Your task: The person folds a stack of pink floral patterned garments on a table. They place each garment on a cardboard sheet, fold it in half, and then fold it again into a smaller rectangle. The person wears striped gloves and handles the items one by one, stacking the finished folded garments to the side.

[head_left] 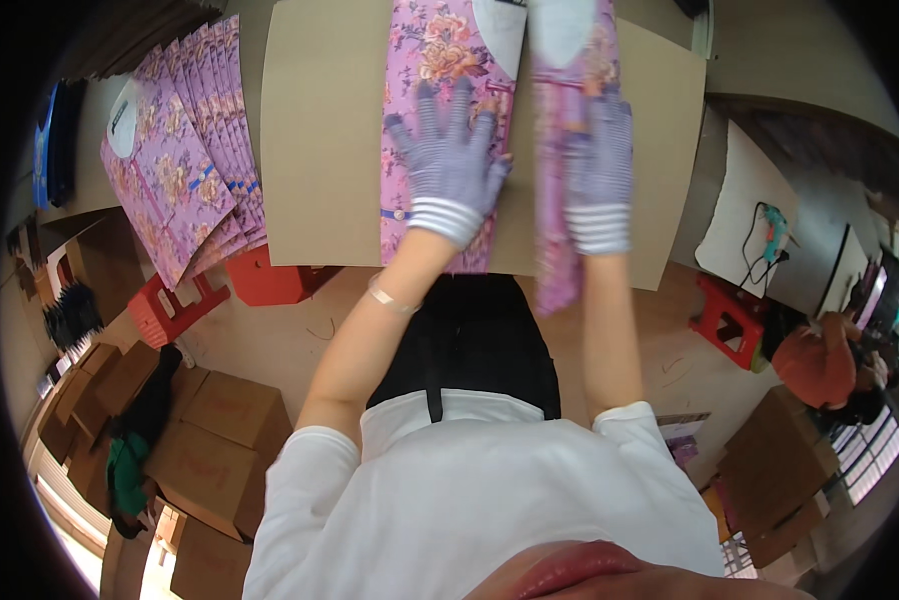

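A pink floral-printed flat piece (444,50) with a white rounded cut-out pattern lies lengthwise on a grey-brown board (315,140). It is too unclear to tell paper from cloth. My left hand (448,165), in a lilac striped glove with bare-looking grey fingertips, rests flat on it with fingers spread. To the right, a narrower strip of the same floral print (555,190) is smeared by motion, its lower end past the board's near edge. My right hand (602,165), gloved alike, lies along that strip's right side. Its fingers are blurred.
A fanned stack of matching floral pieces (170,160) sits left of the board. Red stools (270,278) stand below the table edge. A teal glue gun (773,232) with a black cord lies at right. Cardboard boxes (215,450) and other people (818,365) are farther off.
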A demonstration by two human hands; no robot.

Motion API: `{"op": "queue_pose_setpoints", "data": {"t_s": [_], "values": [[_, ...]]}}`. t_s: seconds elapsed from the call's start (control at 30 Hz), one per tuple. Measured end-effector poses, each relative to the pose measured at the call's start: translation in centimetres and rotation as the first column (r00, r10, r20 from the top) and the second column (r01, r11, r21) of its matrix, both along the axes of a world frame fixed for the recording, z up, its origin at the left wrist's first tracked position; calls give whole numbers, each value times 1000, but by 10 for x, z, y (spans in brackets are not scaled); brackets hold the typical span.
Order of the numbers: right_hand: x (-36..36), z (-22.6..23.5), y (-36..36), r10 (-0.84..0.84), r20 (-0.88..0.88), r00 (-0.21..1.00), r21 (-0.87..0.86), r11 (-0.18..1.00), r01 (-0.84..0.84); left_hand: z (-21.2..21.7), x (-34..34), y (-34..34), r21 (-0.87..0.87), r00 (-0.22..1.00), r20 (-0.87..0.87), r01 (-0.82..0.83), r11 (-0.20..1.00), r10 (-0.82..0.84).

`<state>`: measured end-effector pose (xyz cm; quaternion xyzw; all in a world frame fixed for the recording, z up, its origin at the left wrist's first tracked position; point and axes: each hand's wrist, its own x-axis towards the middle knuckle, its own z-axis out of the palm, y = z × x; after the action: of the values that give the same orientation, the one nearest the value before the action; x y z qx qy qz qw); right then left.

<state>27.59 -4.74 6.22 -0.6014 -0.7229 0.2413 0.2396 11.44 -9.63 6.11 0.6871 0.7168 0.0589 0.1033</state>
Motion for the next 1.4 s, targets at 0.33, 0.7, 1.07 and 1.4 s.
{"op": "queue_pose_setpoints", "data": {"t_s": [0.33,0.7,1.07,1.4], "values": [[132,62,7,-237,-829,506,-306,951,-55,31,-82,-22,261,486,873,-380,887,-49],[179,23,10,-275,136,952,17,961,276,24,-102,-20,230,405,912,-366,902,-68],[26,-21,-44,60,-596,801,-403,840,-363,-22,-39,9,473,978,124,90,876,-167],[-13,-38,-54,286,34,958,-403,881,-248,-46,-24,5,488,995,35,60,871,-89]]}}
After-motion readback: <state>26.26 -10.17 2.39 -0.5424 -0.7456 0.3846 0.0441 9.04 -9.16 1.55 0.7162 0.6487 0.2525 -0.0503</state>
